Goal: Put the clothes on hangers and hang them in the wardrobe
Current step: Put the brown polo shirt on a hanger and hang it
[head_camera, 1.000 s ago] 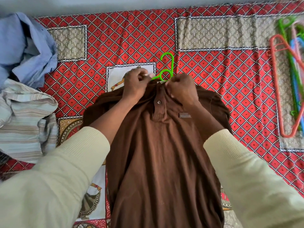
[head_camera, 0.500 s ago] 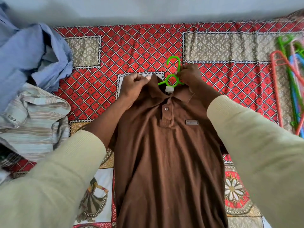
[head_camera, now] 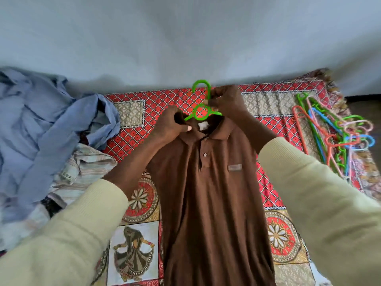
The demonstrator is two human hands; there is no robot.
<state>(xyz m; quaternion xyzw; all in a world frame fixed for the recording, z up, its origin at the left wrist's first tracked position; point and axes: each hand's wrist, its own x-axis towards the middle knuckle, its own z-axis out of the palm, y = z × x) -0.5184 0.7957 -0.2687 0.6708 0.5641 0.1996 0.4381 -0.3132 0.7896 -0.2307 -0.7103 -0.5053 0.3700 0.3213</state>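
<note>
Around: blue shirt (head_camera: 51,120) and striped shirt (head_camera: 82,172) heaped left on bedspread (head_camera: 165,100); spare hangers (head_camera: 334,137) piled right.
In the way: sleeves (head_camera: 321,203) hide polo's shoulders.
Polo (head_camera: 214,203): on green hanger (head_camera: 201,100), held up over bedspread.
Left hand (head_camera: 171,124): grip pinches collar.
Right hand (head_camera: 226,100): grip curled round hanger neck.

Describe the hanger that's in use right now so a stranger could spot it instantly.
On the red patterned bedspread, find the brown polo shirt in the middle. The green hanger pokes from its collar, gripped by the right hand. The spare hangers lie bare at the right.
</note>
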